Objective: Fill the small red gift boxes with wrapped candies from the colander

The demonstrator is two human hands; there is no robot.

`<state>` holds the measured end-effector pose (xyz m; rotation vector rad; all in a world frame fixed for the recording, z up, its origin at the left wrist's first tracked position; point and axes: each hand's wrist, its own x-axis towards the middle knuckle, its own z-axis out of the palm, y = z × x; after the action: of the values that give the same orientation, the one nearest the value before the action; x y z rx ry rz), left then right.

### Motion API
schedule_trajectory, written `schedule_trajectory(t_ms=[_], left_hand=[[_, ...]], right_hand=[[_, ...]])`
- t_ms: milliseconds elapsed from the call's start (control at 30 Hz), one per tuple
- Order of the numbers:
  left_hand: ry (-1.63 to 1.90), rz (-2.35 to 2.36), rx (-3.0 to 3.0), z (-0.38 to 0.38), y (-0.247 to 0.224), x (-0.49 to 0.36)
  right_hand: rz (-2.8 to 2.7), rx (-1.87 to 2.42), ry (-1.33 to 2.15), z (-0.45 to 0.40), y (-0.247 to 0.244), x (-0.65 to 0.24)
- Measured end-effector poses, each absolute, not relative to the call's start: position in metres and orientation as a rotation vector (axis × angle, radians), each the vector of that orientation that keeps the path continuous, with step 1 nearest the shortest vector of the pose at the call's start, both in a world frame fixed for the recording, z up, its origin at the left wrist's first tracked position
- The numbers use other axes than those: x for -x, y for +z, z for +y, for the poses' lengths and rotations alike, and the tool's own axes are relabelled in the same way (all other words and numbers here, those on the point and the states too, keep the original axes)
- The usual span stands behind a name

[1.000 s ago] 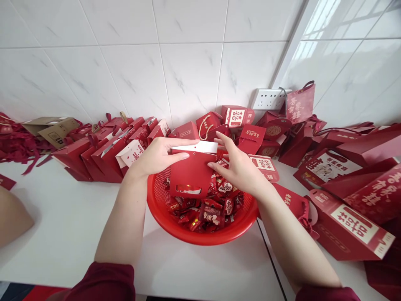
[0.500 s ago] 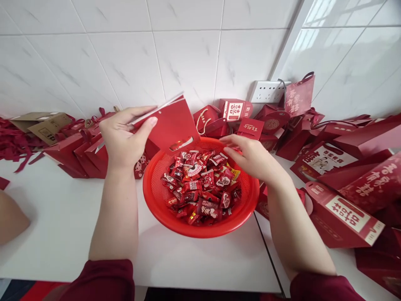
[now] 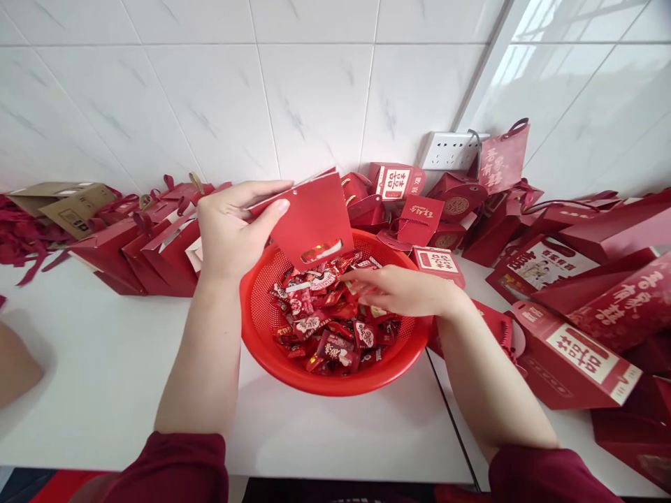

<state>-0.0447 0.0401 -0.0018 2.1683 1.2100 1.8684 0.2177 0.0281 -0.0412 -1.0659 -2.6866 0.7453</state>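
My left hand point(image 3: 238, 227) pinches the top edge of a red paper gift bag point(image 3: 313, 220), which hangs tilted over the back left of a red plastic basket point(image 3: 335, 388). A cut-out slot shows in the bag's lower part, with shiny wrappers visible through it. Inside the basket lies a heap of wrapped candies point(image 3: 338, 349), mostly red. My right hand point(image 3: 395, 288) reaches into the right side of the heap, palm down. Its fingers stretch out over the candies and are slightly apart; the fingertips are partly blurred, and whether they touch a candy is unclear.
Red gift bags point(image 3: 152, 248) stand in a row at the left, beside a brown cardboard box point(image 3: 68, 206) and red ribbons point(image 3: 24, 230). Many red gift boxes point(image 3: 574, 356) crowd the right. Behind them, a power strip point(image 3: 451, 151) is against the white tiled wall point(image 3: 314, 105).
My right hand has moved down and left from the basket's rim into the candies. My left hand and the gift bag have shifted right and slightly down.
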Motion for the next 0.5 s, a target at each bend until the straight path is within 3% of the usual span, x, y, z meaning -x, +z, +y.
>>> schedule_trajectory(t_ms=[133, 300, 500], left_hand=[[1.64, 1.144, -2.231, 0.035, -0.003, 0.034], [0.997, 1.154, -2.265, 0.041, -0.01, 0.035], [1.224, 1.01, -2.299, 0.018, -0.001, 0.034]], right_hand=[[-2.196, 1.056, 0.615, 0.031, -0.036, -0.232], [-1.975, 0.917, 0.592, 0.037, -0.04, -0.235], [-2.117, 0.728, 0.569, 0.023, -0.032, -0.228]])
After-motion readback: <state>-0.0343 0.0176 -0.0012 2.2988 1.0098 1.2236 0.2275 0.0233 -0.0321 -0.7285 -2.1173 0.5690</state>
